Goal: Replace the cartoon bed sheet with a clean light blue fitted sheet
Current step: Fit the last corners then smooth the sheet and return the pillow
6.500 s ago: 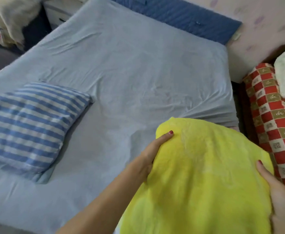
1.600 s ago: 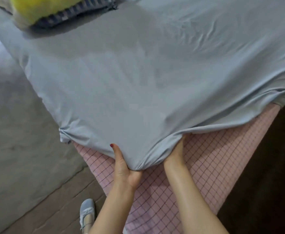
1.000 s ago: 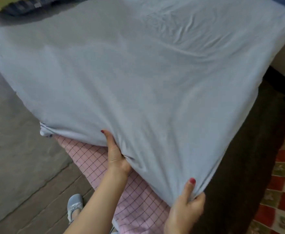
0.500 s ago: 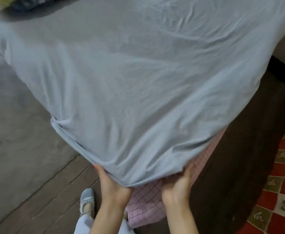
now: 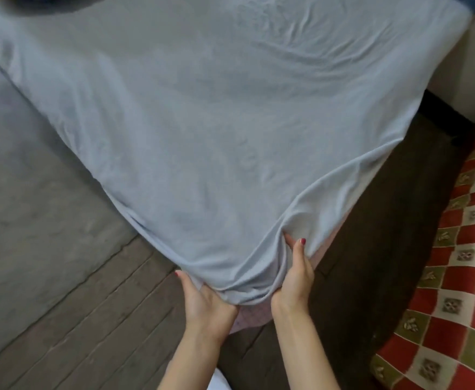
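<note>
Both hands work the near corner of the mattress: the left hand [image 5: 205, 301] cups the sheet's gathered hem from below, its grip closed on the fold, while the right hand [image 5: 294, 277] pinches the bunched cloth just right of that corner, thumb on top. The light blue fitted sheet [image 5: 208, 122] lies spread over the bed, reaching down past the corner, with a sliver of pink checked mattress [image 5: 251, 316] showing beneath the hem. The step in hand looks like tucking the last corner; next, the elastic edge needs drawing down and under. Compared with half a second ago, far less pink shows and the right hand has shifted up the side.
</note>
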